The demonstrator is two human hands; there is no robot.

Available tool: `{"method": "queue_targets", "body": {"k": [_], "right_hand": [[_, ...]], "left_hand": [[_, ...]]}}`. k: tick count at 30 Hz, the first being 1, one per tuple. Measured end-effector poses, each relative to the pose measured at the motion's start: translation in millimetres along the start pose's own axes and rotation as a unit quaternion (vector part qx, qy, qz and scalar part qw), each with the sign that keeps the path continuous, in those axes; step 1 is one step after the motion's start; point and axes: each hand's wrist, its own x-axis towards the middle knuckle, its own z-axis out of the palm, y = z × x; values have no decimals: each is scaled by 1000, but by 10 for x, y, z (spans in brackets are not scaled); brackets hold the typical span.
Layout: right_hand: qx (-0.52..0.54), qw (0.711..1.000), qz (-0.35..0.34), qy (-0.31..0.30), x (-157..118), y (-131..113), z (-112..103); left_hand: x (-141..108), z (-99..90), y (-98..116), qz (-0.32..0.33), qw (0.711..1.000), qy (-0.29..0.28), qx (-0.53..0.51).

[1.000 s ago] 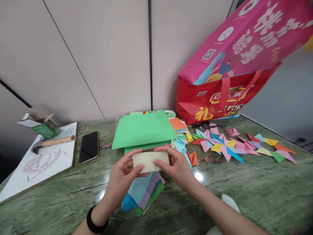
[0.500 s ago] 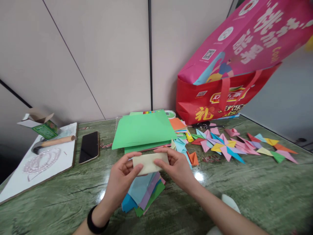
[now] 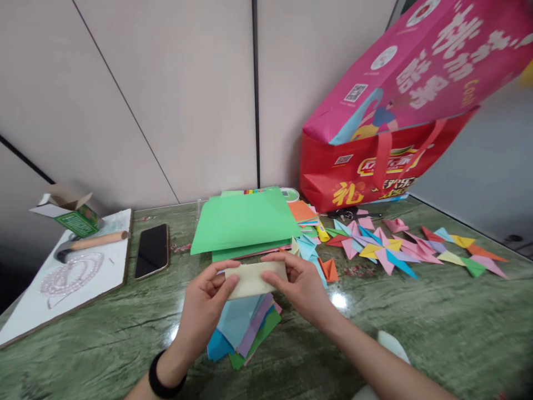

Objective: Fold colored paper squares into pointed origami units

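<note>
A folded cream strip of paper is held up level between both hands, above the table. My left hand pinches its left end, thumb on the near face and fingers behind. At the other end, my right hand grips the paper with its thumb pressed on the front. Just below the strip lies a fanned stack of coloured paper in light blue, purple, green and blue. Behind the hands rests a pile of larger green sheets.
Several folded paper pieces spread across the right side, near a red gift bag with a pink bag on it. To the left are a phone, a white board, a wooden-handled hammer and a small box.
My left thumb has shifted slightly up and left along the cream paper. Both hands still hold the strip in nearly the same place.
</note>
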Motion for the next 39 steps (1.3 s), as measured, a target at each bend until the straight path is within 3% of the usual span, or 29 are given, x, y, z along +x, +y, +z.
{"method": "queue_targets", "body": {"k": [39], "right_hand": [[-7, 1000, 1, -2, -12, 9, -1]], "left_hand": [[-8, -4, 12, 7, 1000, 16, 23]]}}
